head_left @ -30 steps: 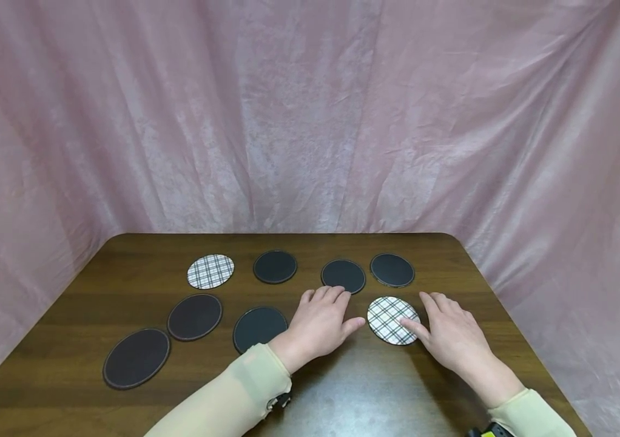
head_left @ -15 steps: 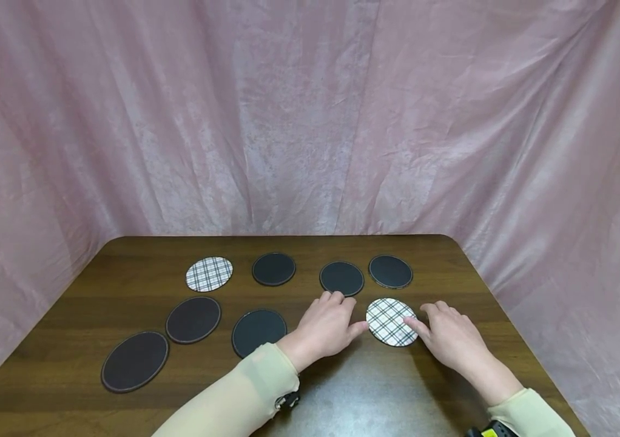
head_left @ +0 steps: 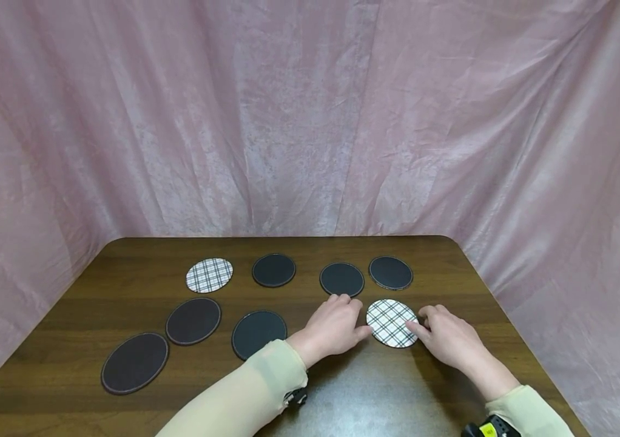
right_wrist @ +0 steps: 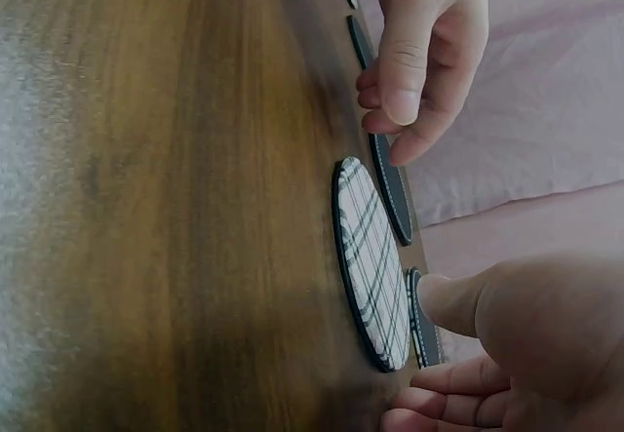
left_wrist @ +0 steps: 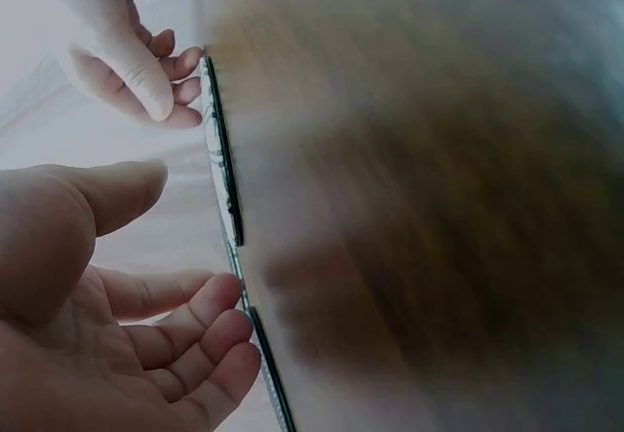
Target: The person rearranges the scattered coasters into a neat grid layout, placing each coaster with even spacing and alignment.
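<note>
A round plaid coaster (head_left: 390,323), white with dark lines and a dark underside, lies flat on the wooden table between the two hands. My left hand (head_left: 334,328) is at its left, fingers loosely bent and thumb pointing toward its edge; nothing is in its grasp. Just beyond those fingertips lies a black coaster (head_left: 341,279). At the right, my right hand (head_left: 450,337) has its thumb over the plaid coaster's right part, and its fingertips are low by the edge. In the right wrist view the thumb (right_wrist: 453,303) appears apart from the plaid top (right_wrist: 372,261).
Another plaid coaster (head_left: 209,275) lies at the back left. Several dark coasters are spread about, among them one at the back right (head_left: 390,272), one left of my left arm (head_left: 258,334) and one at the front left (head_left: 135,363). A pink curtain (head_left: 310,121) hangs behind the table.
My left hand has drawn back slightly and to the right, closer to the plaid coaster. My right hand's fingers have drawn in and bent more. The coasters stay in place.
</note>
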{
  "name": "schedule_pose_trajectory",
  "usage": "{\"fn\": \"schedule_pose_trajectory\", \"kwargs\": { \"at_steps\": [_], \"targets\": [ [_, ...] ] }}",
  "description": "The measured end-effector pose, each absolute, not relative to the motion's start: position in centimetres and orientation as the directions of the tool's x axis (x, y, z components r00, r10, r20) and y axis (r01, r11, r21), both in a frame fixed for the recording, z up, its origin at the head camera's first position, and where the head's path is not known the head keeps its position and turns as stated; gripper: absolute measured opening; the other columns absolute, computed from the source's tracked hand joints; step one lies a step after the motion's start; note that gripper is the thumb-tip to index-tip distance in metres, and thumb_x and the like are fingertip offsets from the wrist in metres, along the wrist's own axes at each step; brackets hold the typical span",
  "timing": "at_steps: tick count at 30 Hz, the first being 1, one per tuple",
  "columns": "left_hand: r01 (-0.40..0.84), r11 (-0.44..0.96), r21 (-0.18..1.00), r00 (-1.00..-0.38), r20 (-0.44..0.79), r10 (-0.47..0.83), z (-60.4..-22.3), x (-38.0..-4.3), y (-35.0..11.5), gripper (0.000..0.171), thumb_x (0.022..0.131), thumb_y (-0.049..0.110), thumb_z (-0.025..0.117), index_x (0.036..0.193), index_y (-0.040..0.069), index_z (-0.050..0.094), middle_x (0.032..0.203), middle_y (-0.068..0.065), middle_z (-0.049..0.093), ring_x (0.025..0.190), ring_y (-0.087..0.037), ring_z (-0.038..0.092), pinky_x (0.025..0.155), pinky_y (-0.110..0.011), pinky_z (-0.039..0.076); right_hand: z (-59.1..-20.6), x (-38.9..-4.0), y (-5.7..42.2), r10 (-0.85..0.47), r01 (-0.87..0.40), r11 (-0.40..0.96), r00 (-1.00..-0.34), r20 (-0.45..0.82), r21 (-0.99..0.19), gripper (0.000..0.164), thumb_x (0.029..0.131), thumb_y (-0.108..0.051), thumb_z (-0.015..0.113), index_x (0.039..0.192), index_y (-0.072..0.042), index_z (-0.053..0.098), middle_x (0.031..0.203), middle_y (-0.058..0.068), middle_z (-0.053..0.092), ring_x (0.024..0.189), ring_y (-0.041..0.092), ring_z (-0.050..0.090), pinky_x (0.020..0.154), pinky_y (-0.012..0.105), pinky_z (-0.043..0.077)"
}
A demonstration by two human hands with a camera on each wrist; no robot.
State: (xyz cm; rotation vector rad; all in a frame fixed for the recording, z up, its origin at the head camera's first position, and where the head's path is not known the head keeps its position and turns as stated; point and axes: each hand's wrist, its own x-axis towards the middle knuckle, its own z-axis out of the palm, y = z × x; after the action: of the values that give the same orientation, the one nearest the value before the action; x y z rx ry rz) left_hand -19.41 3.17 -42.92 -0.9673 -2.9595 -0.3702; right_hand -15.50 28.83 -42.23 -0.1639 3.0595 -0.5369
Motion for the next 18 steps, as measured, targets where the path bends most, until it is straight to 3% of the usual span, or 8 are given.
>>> {"fn": "schedule_pose_trajectory", "kwargs": {
  "at_steps": [9, 18],
  "targets": [
    [0.596, 0.770, 0.228, -0.801, 0.097, 0.591, -43.5, -20.1, 3.9, 0.041, 0.103, 0.045, 0.079, 0.117, 0.007, 0.074, 0.106, -0.005, 0.072, 0.100, -0.025, 0.065, 0.091, -0.039, 0.055, -42.2, -16.8, 29.6, -0.144, -0.103, 0.895, -0.988, -0.063, -0.434, 0.040, 0.108, -0.034, 0.072, 0.120, 0.005, 0.074, 0.099, 0.004, 0.065, 0.090, 0.021, 0.060, 0.080, 0.044, 0.051],
    [0.578, 0.798, 0.168, -0.814, 0.059, 0.577, -42.9, -19.9, 4.9, 0.044, 0.096, 0.049, 0.086, 0.112, 0.010, 0.075, 0.100, -0.002, 0.070, 0.093, -0.021, 0.062, 0.086, -0.034, 0.054, -42.1, -17.2, 29.6, -0.127, -0.067, 0.889, -0.987, -0.102, -0.454, 0.036, 0.105, -0.033, 0.075, 0.116, 0.001, 0.075, 0.100, 0.005, 0.068, 0.092, 0.022, 0.062, 0.083, 0.046, 0.052]
  ]
}}
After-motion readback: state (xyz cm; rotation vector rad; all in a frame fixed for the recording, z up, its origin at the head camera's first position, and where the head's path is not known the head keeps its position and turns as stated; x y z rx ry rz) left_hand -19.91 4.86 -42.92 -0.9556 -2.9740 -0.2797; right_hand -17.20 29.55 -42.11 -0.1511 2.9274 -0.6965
